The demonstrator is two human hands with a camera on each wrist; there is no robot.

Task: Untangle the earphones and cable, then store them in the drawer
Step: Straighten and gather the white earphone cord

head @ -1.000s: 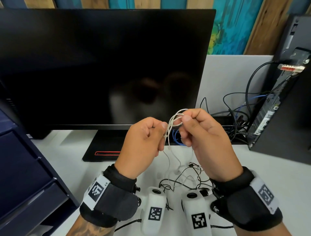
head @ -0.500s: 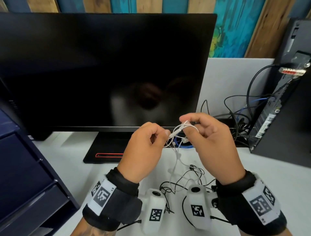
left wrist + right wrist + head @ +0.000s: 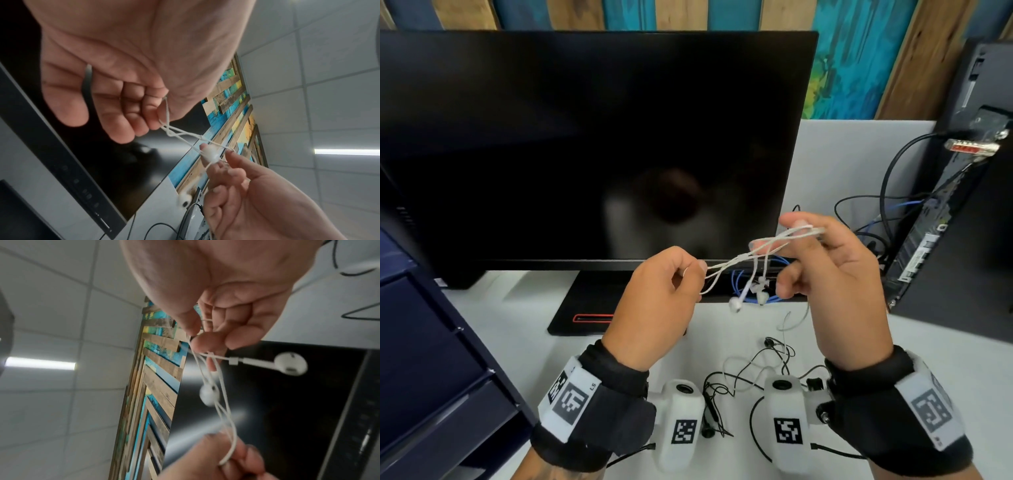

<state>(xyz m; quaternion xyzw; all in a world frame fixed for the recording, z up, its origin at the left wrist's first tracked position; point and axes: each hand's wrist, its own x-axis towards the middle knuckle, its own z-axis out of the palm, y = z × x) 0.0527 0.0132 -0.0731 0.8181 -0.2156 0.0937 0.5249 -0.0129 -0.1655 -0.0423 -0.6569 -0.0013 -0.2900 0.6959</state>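
Glossy white plastic earphones (image 3: 291, 364); glossy black monitor (image 3: 585, 144); rough painted wood wall (image 3: 859, 61).

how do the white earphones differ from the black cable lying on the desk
The white earphones are held in the air, stretched between the left hand and right hand; the black cable lies on the desk, untouched. The white earphones are pulled nearly taut with both buds dangling; the black cable sprawls in loose loops. Both are thin wires, not yet stored.
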